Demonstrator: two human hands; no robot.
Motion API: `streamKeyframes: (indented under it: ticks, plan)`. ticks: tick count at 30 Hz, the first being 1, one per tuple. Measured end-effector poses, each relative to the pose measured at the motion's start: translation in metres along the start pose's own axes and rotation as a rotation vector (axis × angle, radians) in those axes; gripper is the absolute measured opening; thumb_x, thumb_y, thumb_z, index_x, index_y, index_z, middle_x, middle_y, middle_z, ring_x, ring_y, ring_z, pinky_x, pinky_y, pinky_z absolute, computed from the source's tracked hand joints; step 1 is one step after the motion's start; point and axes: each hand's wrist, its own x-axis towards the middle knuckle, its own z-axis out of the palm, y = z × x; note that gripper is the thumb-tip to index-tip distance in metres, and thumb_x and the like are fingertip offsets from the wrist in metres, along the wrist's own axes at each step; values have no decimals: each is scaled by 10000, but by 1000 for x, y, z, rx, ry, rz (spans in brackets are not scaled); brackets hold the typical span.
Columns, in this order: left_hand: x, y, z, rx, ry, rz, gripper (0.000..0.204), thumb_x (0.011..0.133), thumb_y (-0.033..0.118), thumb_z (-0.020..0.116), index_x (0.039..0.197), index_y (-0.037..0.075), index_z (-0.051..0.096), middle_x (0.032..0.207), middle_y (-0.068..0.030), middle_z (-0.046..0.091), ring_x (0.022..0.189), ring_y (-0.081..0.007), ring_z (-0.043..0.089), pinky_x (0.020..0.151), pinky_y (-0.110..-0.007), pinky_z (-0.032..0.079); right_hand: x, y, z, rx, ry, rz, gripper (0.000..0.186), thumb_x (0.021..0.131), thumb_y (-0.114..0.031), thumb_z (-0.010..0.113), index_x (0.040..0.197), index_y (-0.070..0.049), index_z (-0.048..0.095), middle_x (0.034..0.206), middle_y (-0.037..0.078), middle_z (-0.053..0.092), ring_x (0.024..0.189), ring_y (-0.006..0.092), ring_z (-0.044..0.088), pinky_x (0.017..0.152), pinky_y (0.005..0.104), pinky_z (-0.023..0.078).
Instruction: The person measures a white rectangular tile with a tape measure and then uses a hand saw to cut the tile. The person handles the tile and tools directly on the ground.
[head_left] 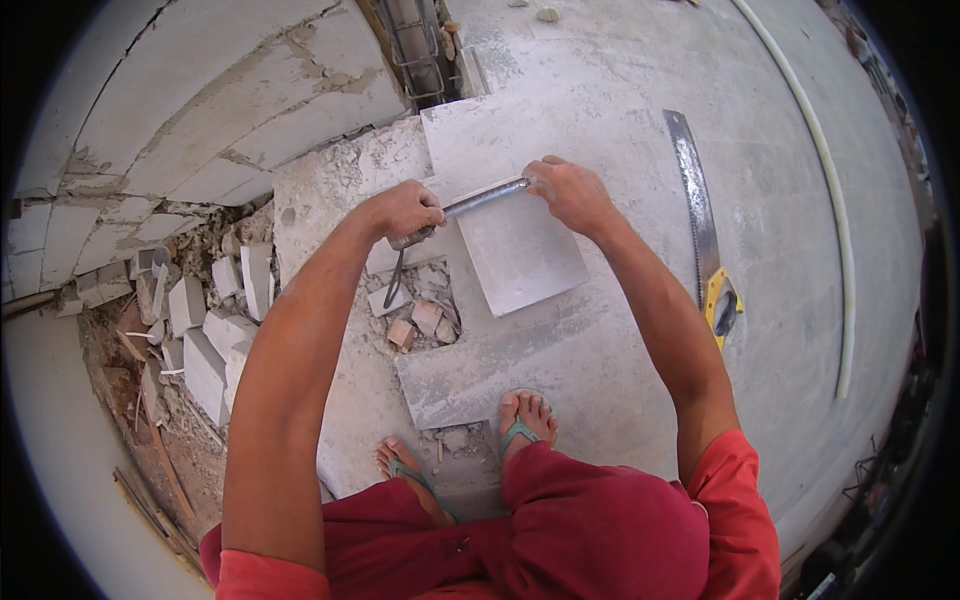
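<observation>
My left hand (405,211) is closed round a tape measure (411,238), with a dark wrist strap hanging below it. From its case the metal blade (487,197) runs out to the right, slightly upward. My right hand (570,192) pinches the blade's far end between thumb and fingers. Under the blade lies a pale grey block (522,252), its smooth face up, on a larger light slab (480,135). Whether the blade touches the block's edge I cannot tell.
A handsaw with a yellow handle (722,308) lies right of the block. Broken white blocks (205,370) and rubble line the wall at left. Brick pieces (426,317) sit in a gap near my feet. A long pale pipe (828,170) crosses the floor at right.
</observation>
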Motion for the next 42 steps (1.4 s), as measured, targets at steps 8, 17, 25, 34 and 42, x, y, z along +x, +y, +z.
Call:
streamKeyframes:
  ticks: [8,17,25,34,42]
  plan:
    - [-6,-12,-8,-3,-13,-26,271,977,217,715,1062,-18,818,872,-70,786,748,-129,687,711,-309,553,-3,9,-4,-47,15,88,182,1022,-165,700,1169,-59,714,1109,167,705,1055,402,717,885,516,556]
    - [-2,-7,-8,-24,-40,-17,272,1002,172,668,1124,-25,809,896,-56,774,758,-125,678,698,-308,548,-4,17,-4,-21,52,74,167,1032,-175,694,1154,-65,720,1088,167,705,1044,403,718,880,520,549]
    - [3,-5,-5,-110,-77,-16,297,971,184,638,1095,-27,805,895,-56,771,781,-121,683,716,-296,547,-9,25,-7,-16,66,88,145,1012,-147,708,1127,-64,739,1059,168,719,1029,406,716,881,513,550]
    - [5,-15,-9,-26,-69,23,294,993,178,624,1096,-36,797,909,-73,779,769,-122,685,706,-295,548,-15,34,10,45,133,14,179,1015,-73,636,1154,-41,743,1052,210,736,1012,442,715,875,532,551]
    - [-4,-18,-8,-126,-68,-13,310,1005,198,609,1072,-41,794,913,-88,784,792,-130,703,720,-297,559,-20,31,6,57,99,13,158,1006,-36,577,1092,-37,710,1023,229,713,994,466,695,853,551,537]
